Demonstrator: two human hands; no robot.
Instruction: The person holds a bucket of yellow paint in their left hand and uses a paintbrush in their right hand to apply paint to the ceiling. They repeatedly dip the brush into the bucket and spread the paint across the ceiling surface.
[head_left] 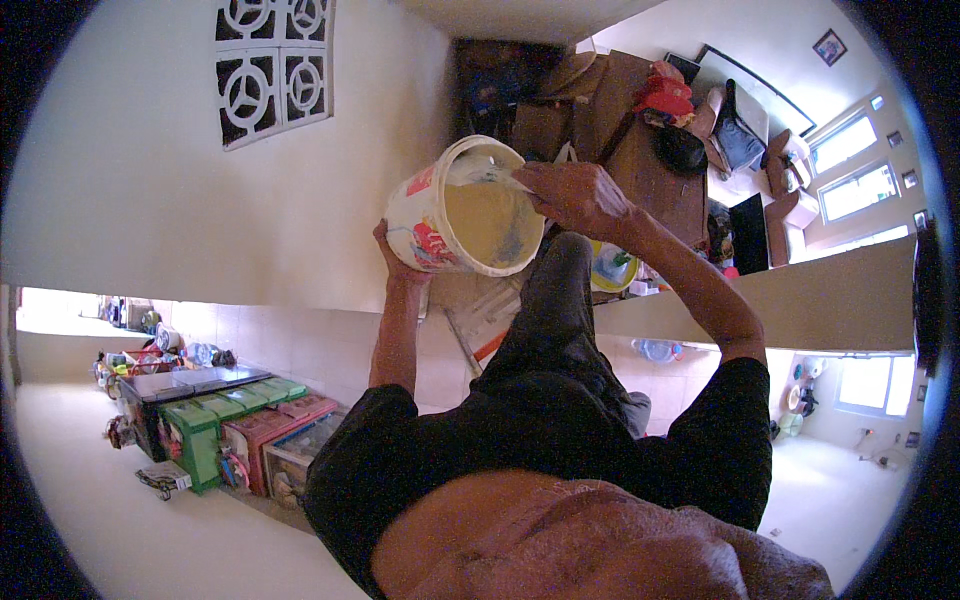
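A white plastic bucket [408, 228] with red printed patches is tipped so that its mouth faces me. Pale yellowish stuff [490, 222] coats or fills its inside, with a greyish smear low on the right. My left hand [400, 258] is wrapped around the bucket's lower left side, with the fingers partly hidden behind it. At the upper right of the rim, my right hand [580, 198] is closed. A whitish, smeared shape [490, 168] inside the mouth reaches toward its fingers; I cannot tell what it is.
A pale wall with a vent block [275, 70] rises at the left. Beside my leg stands a yellow-rimmed tub [613, 266]. A wooden table [655, 185] carries a red item and a black helmet-like thing. Green and red drawer units [200, 440] stand lower left.
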